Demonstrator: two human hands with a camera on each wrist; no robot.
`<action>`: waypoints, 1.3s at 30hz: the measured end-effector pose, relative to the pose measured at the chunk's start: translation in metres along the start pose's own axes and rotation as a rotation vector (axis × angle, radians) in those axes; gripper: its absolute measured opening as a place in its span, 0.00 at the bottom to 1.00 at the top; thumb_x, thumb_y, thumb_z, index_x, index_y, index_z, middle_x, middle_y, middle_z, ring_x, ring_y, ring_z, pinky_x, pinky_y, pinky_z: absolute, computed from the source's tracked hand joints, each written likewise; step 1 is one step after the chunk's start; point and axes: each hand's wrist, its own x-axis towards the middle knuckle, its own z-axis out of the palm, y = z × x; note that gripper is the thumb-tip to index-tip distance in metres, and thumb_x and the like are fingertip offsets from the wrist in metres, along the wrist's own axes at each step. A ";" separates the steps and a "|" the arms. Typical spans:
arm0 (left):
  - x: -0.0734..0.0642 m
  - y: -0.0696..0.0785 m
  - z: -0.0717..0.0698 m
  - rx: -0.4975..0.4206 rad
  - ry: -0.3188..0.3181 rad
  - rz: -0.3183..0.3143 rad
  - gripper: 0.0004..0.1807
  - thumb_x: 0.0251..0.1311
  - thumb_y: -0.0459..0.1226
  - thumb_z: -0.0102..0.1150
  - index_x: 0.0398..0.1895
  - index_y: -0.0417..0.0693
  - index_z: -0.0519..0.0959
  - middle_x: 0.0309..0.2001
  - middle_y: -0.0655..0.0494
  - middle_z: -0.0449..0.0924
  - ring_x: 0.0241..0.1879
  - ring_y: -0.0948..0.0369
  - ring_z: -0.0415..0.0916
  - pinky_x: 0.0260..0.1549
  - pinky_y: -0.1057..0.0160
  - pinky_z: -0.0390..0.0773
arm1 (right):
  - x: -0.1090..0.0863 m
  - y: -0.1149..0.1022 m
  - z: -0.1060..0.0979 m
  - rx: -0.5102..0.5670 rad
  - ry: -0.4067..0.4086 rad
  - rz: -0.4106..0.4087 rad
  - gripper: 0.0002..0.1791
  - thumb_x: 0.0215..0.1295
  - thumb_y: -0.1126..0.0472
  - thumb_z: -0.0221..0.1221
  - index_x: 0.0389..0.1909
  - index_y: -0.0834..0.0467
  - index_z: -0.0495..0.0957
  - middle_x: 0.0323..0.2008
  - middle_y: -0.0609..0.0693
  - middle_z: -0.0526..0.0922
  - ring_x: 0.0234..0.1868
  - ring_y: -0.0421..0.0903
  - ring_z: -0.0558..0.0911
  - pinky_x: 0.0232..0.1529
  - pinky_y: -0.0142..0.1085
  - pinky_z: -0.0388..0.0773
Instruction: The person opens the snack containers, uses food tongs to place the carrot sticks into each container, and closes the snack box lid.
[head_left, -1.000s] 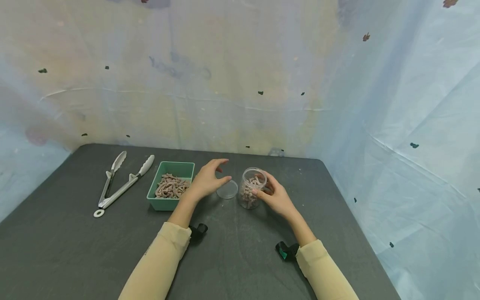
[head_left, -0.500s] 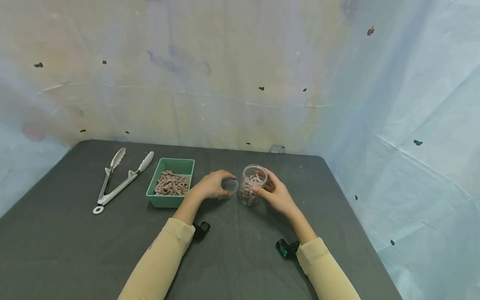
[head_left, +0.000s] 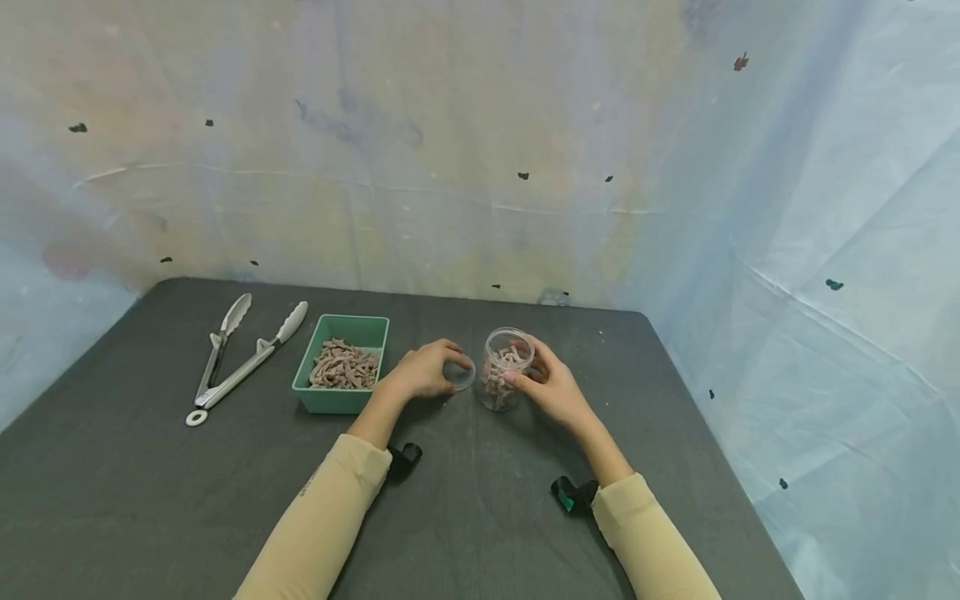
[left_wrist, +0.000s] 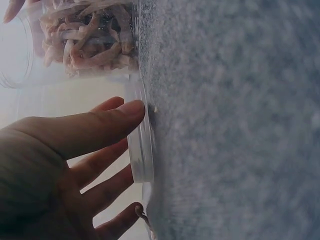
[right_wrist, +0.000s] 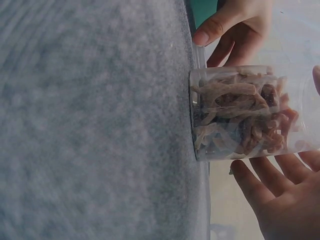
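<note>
A clear round lid (head_left: 467,377) lies on the table, and my left hand (head_left: 420,372) pinches its edge. In the left wrist view the thumb and fingers sit on the rim of the lid (left_wrist: 141,160). Just to the right stands an upright clear jar (head_left: 495,395), uncapped and partly filled with brownish-grey strips. My right hand (head_left: 557,392) holds the jar from its right side, thumb in front and fingers behind. Through the wall of the jar (right_wrist: 235,112), the strips show tangled together in the right wrist view.
A green rectangular tub (head_left: 335,402) with more of the same strips (head_left: 343,367) stands left of my left hand. Farther left lie spread metal tongs (head_left: 238,382) with pale tips. Behind the dark table (head_left: 480,517) hangs a pale plastic sheet (head_left: 450,150).
My left hand has come down and right from above the table and taken hold of the lid's edge. My right hand stays on the jar. The head view has tilted slightly.
</note>
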 end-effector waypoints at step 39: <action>-0.013 0.058 -0.017 -0.357 0.517 0.272 0.30 0.59 0.44 0.78 0.63 0.42 0.82 0.68 0.44 0.71 0.65 0.44 0.66 0.54 0.46 0.76 | 0.001 0.007 -0.003 -0.004 -0.041 0.008 0.45 0.73 0.59 0.66 0.84 0.52 0.53 0.78 0.60 0.62 0.75 0.62 0.68 0.69 0.56 0.71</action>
